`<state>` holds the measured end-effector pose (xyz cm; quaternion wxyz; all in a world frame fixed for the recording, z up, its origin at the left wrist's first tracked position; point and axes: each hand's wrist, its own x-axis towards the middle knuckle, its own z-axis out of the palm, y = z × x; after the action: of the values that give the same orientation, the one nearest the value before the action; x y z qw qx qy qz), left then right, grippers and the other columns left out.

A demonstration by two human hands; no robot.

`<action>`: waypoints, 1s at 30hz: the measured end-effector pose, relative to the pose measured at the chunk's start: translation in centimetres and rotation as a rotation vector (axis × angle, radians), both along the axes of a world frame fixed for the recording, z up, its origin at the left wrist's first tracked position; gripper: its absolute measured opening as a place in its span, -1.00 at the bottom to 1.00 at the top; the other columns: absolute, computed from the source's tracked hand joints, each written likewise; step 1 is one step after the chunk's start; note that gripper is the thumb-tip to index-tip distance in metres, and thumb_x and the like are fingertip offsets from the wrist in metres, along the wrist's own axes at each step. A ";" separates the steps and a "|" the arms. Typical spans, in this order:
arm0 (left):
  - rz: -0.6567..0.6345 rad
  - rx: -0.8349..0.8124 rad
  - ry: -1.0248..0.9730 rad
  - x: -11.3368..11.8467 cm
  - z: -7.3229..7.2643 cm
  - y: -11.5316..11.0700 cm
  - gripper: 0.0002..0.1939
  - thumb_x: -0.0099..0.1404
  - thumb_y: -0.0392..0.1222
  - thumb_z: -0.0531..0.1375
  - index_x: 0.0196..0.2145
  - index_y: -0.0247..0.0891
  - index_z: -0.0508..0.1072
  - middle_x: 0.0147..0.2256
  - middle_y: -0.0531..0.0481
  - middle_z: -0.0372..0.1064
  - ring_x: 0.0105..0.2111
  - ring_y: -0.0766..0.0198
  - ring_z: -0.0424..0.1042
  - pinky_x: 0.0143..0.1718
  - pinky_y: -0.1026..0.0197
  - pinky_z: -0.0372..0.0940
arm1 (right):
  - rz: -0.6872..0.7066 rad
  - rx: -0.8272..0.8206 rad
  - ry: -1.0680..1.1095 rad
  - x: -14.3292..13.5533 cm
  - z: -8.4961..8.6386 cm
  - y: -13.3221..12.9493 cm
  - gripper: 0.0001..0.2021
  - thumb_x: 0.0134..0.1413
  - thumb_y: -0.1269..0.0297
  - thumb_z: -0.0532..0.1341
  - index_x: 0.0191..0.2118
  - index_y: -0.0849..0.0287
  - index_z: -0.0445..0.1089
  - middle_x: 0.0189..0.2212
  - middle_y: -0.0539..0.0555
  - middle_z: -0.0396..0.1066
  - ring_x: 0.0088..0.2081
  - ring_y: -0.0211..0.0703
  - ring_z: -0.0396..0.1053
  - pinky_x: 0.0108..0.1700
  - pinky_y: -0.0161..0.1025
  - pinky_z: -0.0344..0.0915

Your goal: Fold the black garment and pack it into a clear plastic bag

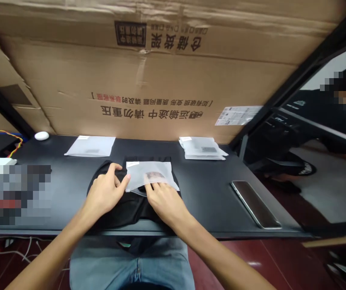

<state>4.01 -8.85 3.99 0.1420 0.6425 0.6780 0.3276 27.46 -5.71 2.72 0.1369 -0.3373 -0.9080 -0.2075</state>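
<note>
A frosted translucent pouch (136, 173) with a small white label lies over a black cloth item (118, 213) near the front edge of the dark table. My right hand (165, 201) has its fingertips inside the pouch's near opening; they show faintly through the plastic, beside a dark printed patch. At the pouch's left edge is my left hand (108, 187), thumb and forefinger apart, the thumb touching the pouch edge. Its other fingers are bent over the black cloth.
Against the cardboard at the back lie one flat pouch (92, 146) on the left and stacked pouches (201, 147) on the right. A phone (254, 203) lies at the right, a white oval object (41, 136) at the back left. A person (320, 117) is beyond the frame's right post.
</note>
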 end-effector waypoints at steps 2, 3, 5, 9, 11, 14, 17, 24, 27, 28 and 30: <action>-0.066 -0.152 -0.219 -0.2 -0.1 0.4 -0.59 0.55 0.17 0.23 0.18 -0.09 0.39 -0.49 0.12 0.57 -0.53 0.14 0.58 -0.41 0.15 0.41 | 0.011 0.007 -0.017 0.0 0.1 0.2 -0.56 0.32 0.60 0.27 0.27 0.33 0.52 -0.10 0.36 0.70 -0.18 0.20 0.68 -0.21 0.01 0.68; -0.098 -0.208 -0.318 -0.2 -0.1 0.6 -0.55 0.54 0.18 0.25 0.21 -0.10 0.38 -0.50 0.12 0.57 -0.54 0.15 0.58 -0.42 0.15 0.44 | 0.018 0.012 -0.018 0.0 0.1 0.3 -0.60 0.33 0.61 0.26 0.23 0.35 0.54 -0.12 0.36 0.70 -0.20 0.20 0.68 -0.23 0.01 0.68; -0.142 -0.284 -0.495 0.0 -0.2 1.1 -0.46 0.49 0.19 0.31 0.25 -0.12 0.37 -0.47 0.08 0.59 -0.52 0.13 0.62 -0.41 0.14 0.52 | 0.040 0.027 -0.007 0.1 0.2 0.7 -0.66 0.36 0.61 0.24 0.16 0.35 0.57 -0.18 0.32 0.70 -0.22 0.18 0.67 -0.24 0.00 0.67; -0.196 -0.335 -0.769 0.5 -0.4 1.7 -0.42 0.38 0.19 0.44 0.19 -0.17 0.50 -0.32 -0.07 0.66 -0.32 0.06 0.72 -0.27 0.06 0.65 | 0.117 0.016 0.132 1.1 0.5 1.5 -0.66 0.40 0.59 0.19 0.16 0.30 0.57 -0.23 0.26 0.70 -0.20 0.15 0.69 -0.20 -0.02 0.68; -0.202 -0.317 -0.834 0.5 -0.3 1.9 -0.49 0.34 0.17 0.47 0.08 -0.20 0.59 -0.29 -0.08 0.64 -0.28 0.09 0.71 -0.17 0.01 0.68 | 0.189 -0.029 0.247 1.7 1.1 1.4 -0.63 0.41 0.56 0.20 0.22 0.28 0.54 -0.15 0.26 0.72 -0.12 0.16 0.71 -0.13 -0.01 0.70; -0.200 -0.224 -0.859 0.4 0.3 2.0 -0.55 0.33 0.16 0.47 -0.01 -0.22 0.66 -0.22 -0.10 0.64 -0.20 0.10 0.68 -0.06 -0.05 0.69 | 0.322 -0.084 0.430 2.9 2.6 0.7 -0.44 0.39 0.54 0.24 0.44 0.16 0.39 0.06 0.25 0.71 0.05 0.13 0.71 0.08 0.01 0.71; -0.199 -0.083 -0.837 -0.7 1.8 2.3 -0.53 0.34 0.19 0.46 0.00 -0.21 0.69 -0.01 -0.16 0.65 -0.03 0.03 0.65 -0.02 -0.06 0.69 | 0.486 -0.131 0.549 4.5 4.4 -0.1 -0.23 0.36 0.56 0.29 0.59 -0.02 0.20 0.16 0.16 0.68 0.14 0.03 0.69 0.18 -0.04 0.69; 0.008 0.309 -0.643 -9.8 3.9 6.3 -0.48 0.37 0.26 0.39 -0.01 -0.25 0.66 0.15 -0.16 0.55 0.07 0.04 0.59 0.01 -0.06 0.70 | 0.597 -0.144 0.609 8.0 3.8 2.5 -0.28 0.28 0.69 0.17 0.44 -0.06 0.41 0.16 0.13 0.68 0.24 0.11 0.63 0.35 0.31 0.56; 0.035 0.296 -0.509 -15.1 2.9 8.4 -0.47 0.43 0.25 0.29 0.02 -0.31 0.62 0.15 -0.17 0.54 -0.02 0.15 0.58 0.03 -0.05 0.67 | 0.494 -0.121 0.624 9.0 1.7 4.5 -0.35 0.25 0.71 0.14 0.29 -0.06 0.51 0.09 0.10 0.71 0.22 0.09 0.62 0.35 0.35 0.53; 0.051 0.275 -0.473 -16.6 2.4 8.8 -0.48 0.45 0.21 0.26 0.04 -0.33 0.60 0.13 -0.18 0.55 -0.05 0.16 0.57 0.04 -0.05 0.65 | 0.462 -0.126 0.631 9.4 1.1 5.0 -0.38 0.24 0.71 0.14 0.25 -0.05 0.53 0.07 0.10 0.71 0.23 0.09 0.61 0.33 0.34 0.54; 0.106 0.208 -0.293 -19.2 1.6 9.3 -0.49 0.49 0.14 0.19 0.09 -0.36 0.59 -0.02 -0.12 0.58 -0.17 0.24 0.52 -0.02 0.05 0.60 | 0.415 -0.140 0.623 10.0 0.3 5.7 -0.43 0.25 0.69 0.15 0.19 -0.04 0.55 0.07 0.10 0.72 0.24 0.10 0.58 0.28 0.29 0.57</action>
<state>-15.16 0.46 5.62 0.1545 0.5625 0.6454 0.4931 37.49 0.03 3.00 0.4220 -0.2020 -0.8838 -0.0001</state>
